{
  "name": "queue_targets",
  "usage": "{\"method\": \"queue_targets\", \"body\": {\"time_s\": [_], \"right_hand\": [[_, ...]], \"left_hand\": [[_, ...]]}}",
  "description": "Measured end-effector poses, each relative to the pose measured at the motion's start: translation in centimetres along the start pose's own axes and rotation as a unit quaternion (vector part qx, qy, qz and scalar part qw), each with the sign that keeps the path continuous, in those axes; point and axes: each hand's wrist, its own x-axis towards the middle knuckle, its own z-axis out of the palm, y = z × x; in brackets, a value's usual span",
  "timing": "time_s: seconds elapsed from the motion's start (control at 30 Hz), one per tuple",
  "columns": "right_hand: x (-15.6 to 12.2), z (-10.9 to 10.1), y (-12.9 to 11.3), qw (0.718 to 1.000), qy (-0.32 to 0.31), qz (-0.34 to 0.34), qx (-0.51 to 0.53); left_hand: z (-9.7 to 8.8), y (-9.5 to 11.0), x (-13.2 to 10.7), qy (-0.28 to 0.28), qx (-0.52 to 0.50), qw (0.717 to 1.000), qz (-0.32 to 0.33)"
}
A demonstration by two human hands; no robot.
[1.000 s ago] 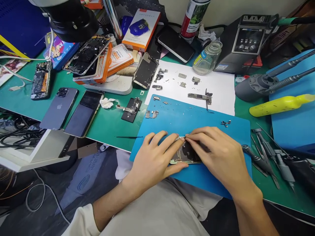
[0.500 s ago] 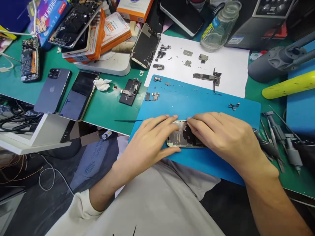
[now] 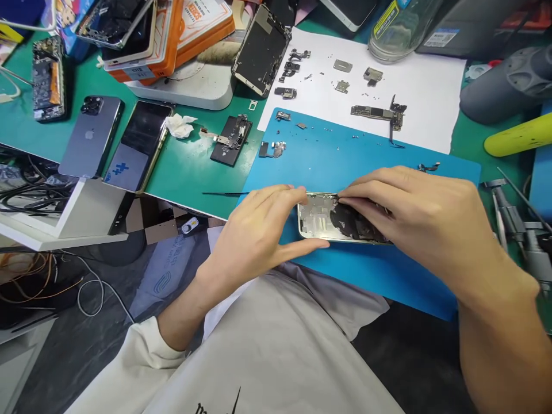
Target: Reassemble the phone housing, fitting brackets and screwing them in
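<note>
An opened phone housing (image 3: 324,221) with bare metal insides lies on the blue work mat (image 3: 336,161). My left hand (image 3: 259,230) grips its left end, thumb on the near edge and fingers on the far edge. My right hand (image 3: 414,213) covers the right part of the housing, its fingertips pressed together on a dark round part (image 3: 347,221) inside it. What those fingertips pinch is too small to make out.
Small phone parts and a logic board (image 3: 373,112) lie on white paper (image 3: 414,103) behind the mat. Two phones (image 3: 90,135) rest at the left, with stacked boxes and opened phones (image 3: 142,29) behind. Screwdrivers (image 3: 513,221) lie at the right, beside a yellow bottle (image 3: 517,137).
The view has tilted down and closer. More of the housing's left end shows as both hands shifted slightly; my right fingertips now press on the dark part inside.
</note>
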Motion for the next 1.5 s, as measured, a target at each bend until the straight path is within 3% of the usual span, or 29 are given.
{"method": "queue_targets", "body": {"time_s": [0.13,0.23,0.5,0.73,0.97,1.17,1.5], "right_hand": [[1.4,-0.7,0.6,0.999,-0.039,-0.002,-0.02],[2.2,-0.7,1.2,0.998,-0.052,0.006,0.02],[2.5,-0.4,1.9,0.993,-0.077,0.033,0.085],[1.9,-0.3,0.9,0.994,-0.081,0.044,0.056],[0.8,-0.4,0.5,0.994,-0.044,0.052,0.084],[0.5,0.4,0.3,0.987,0.01,0.078,0.142],[-0.4,0.3,0.0,0.983,0.034,0.083,0.163]], "left_hand": [[0.1,0.1,0.4,0.025,-0.031,0.999,-0.033],[0.1,0.2,0.6,0.026,-0.041,0.998,-0.051],[0.3,0.2,0.6,0.024,-0.035,0.998,-0.038],[0.2,-0.1,0.3,-0.051,-0.002,0.999,-0.012],[-0.5,0.5,0.1,-0.128,0.071,0.989,0.004],[0.3,1.1,1.1,-0.113,0.122,0.986,0.016],[0.7,1.1,0.9,-0.114,0.183,0.975,0.063]]}}
